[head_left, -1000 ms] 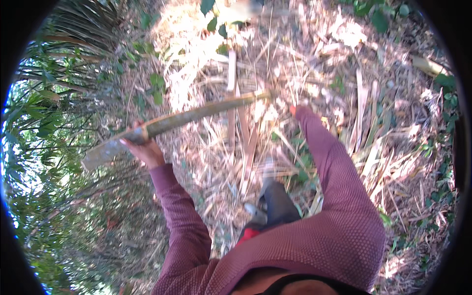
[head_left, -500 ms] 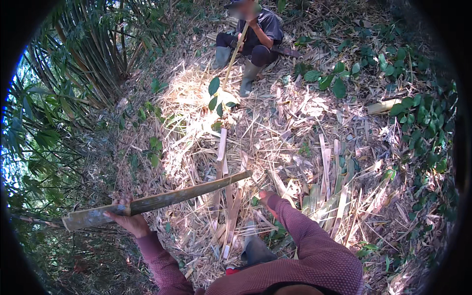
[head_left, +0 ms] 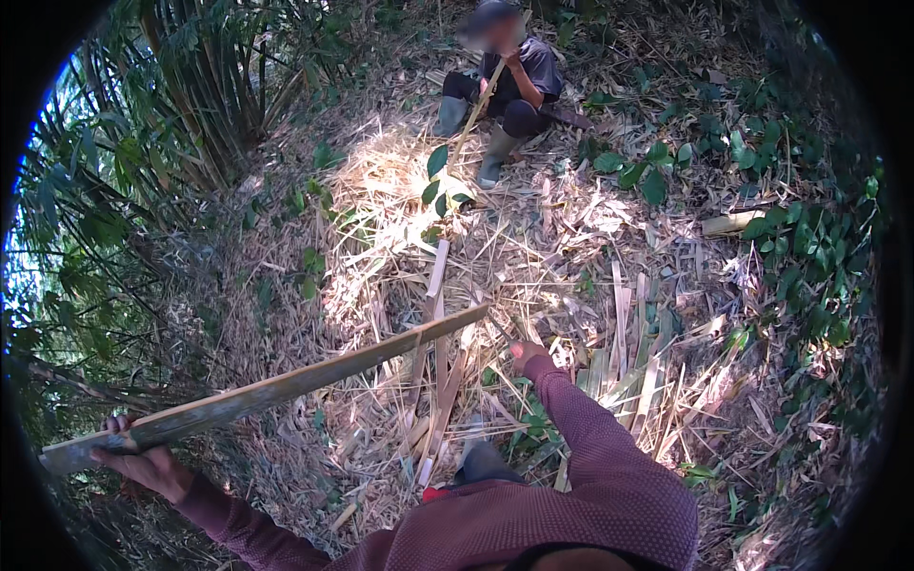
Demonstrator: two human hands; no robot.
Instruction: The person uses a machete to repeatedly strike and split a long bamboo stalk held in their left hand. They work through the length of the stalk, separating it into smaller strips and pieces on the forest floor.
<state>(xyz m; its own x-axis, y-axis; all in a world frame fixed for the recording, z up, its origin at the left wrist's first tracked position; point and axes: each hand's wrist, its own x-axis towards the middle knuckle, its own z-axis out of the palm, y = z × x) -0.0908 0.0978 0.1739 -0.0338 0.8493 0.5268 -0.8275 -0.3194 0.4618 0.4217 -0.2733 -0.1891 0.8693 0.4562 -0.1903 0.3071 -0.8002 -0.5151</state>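
Note:
A long split piece of bamboo (head_left: 286, 385) slants from the lower left up to the middle of the view. Near its lower end my left hand (head_left: 148, 466) is closed around it, thumb along the near side. My right hand (head_left: 526, 352) is closed beside the bamboo's far end. From it juts a thin dark strip, seen almost edge-on, that looks like a knife blade (head_left: 501, 330), close to the bamboo's tip. The knife's handle is hidden in my fist.
Split bamboo strips (head_left: 447, 400) lie before my boot (head_left: 486, 464), and more slats (head_left: 621, 333) lie to the right. A person (head_left: 519, 86) in boots sits ahead, holding an upright strip over pale shavings (head_left: 390, 171). Bamboo stems (head_left: 190, 95) stand left; leafy plants (head_left: 809, 238) grow right.
My left hand has moved left and lower, drawing the bamboo's near end with it. My right hand is slightly higher in view, still by the far tip. The whole view has shifted a little.

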